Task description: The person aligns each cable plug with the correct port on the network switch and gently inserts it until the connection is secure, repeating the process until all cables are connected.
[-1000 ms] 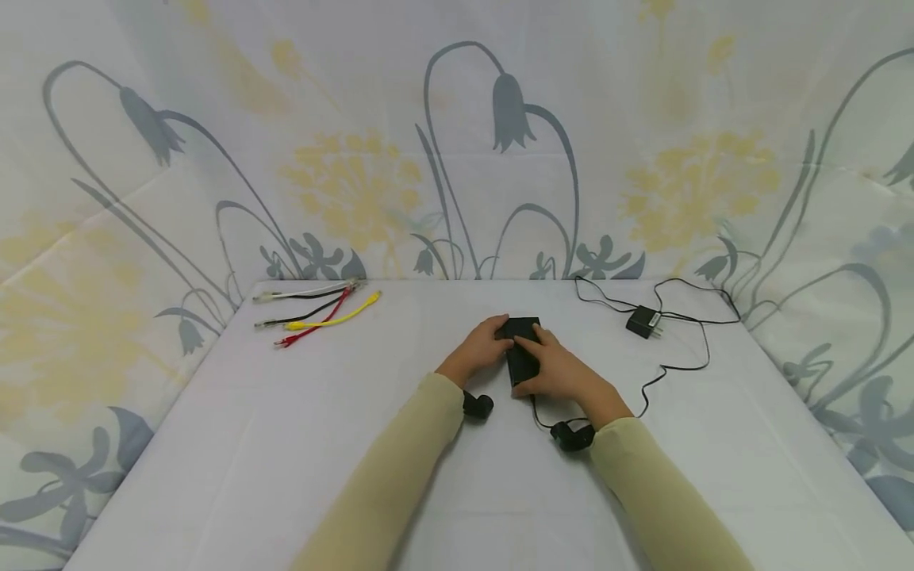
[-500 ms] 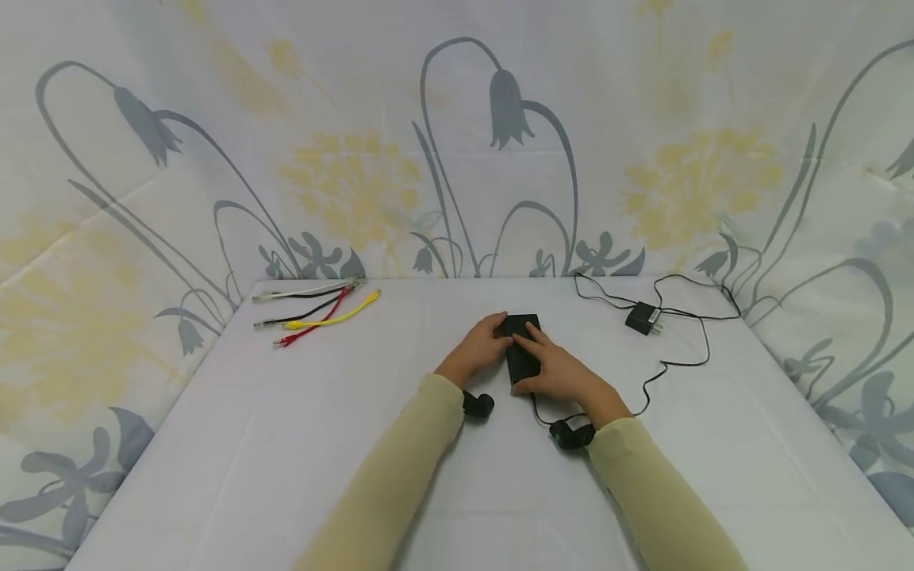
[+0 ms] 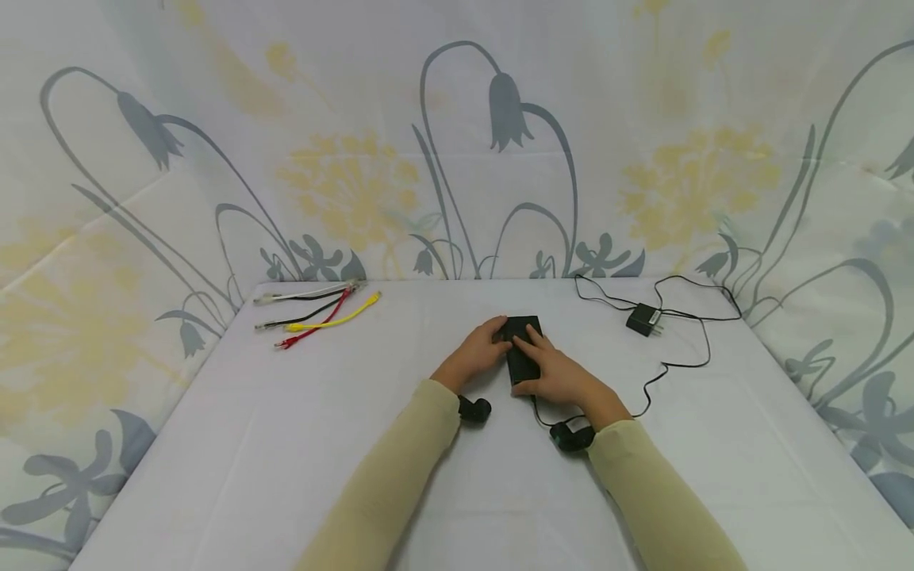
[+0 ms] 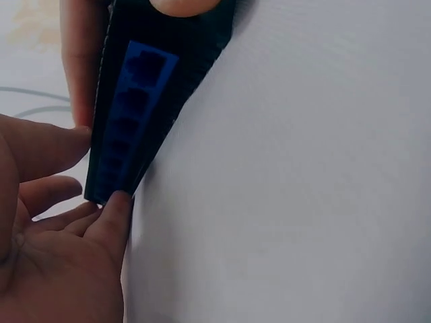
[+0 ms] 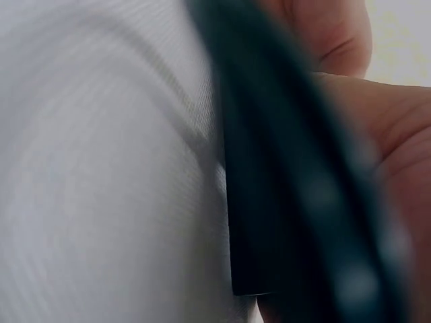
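A black network switch (image 3: 524, 368) lies on the white table between both hands. In the left wrist view its long side shows a row of blue ports (image 4: 145, 70), none with a plug in it. My left hand (image 3: 474, 354) holds the switch at its far left corner, thumb on the port side. My right hand (image 3: 560, 374) grips it from the right, fingers spread over the top and thumb at the near end. A thin black cord (image 3: 540, 418) leaves the near end. In the right wrist view, a blurred dark strip covers part of the switch (image 5: 246, 229).
The cord runs under the right wrist to a black power adapter (image 3: 643, 319) at the back right. At the back left lie several short network cables, among them a yellow cable (image 3: 343, 316) and a red cable (image 3: 314, 331). A flowered curtain (image 3: 471, 206) hangs behind the table.
My left wrist has shifted slightly left and toward me, its fingers still at the switch. The right hand and the switch stay almost in place.
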`<state>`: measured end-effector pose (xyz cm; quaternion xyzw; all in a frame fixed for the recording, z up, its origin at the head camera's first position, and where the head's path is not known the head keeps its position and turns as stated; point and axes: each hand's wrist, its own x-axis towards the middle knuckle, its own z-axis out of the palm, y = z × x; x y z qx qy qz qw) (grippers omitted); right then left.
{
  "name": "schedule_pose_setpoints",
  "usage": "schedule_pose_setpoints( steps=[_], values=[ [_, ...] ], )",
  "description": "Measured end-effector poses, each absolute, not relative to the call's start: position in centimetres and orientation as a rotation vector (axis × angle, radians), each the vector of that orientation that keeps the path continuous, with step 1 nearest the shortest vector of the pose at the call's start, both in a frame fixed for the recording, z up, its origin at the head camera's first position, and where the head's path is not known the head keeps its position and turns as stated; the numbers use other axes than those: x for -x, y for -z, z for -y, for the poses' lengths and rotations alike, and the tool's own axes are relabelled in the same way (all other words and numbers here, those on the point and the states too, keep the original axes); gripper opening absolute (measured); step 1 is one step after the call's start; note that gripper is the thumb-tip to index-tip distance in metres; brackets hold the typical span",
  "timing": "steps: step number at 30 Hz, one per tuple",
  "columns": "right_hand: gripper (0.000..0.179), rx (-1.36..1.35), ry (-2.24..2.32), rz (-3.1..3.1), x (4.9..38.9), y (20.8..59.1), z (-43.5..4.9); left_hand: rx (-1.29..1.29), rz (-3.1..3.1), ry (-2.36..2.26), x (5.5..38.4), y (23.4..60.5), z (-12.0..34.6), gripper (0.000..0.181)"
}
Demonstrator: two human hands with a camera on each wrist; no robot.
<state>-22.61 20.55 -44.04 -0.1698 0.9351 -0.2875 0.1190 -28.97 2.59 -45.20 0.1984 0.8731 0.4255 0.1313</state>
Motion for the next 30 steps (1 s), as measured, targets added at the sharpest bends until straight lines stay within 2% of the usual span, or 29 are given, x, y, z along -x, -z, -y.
schedule_pose_setpoints(
  steps=[13, 30],
  values=[
    [0.092, 0.468, 0.850, -2.729, 22.5, 44.0, -20.5, -0.559, -2.497, -1.277, 28.0, 44.8, -1.2, 0.060],
    [0.093, 0.442, 0.827, -2.742, 22.6, 44.4, -20.5, -0.538, -2.577, -1.350, 28.3, 44.6, 3.1, 0.055]
  ],
)
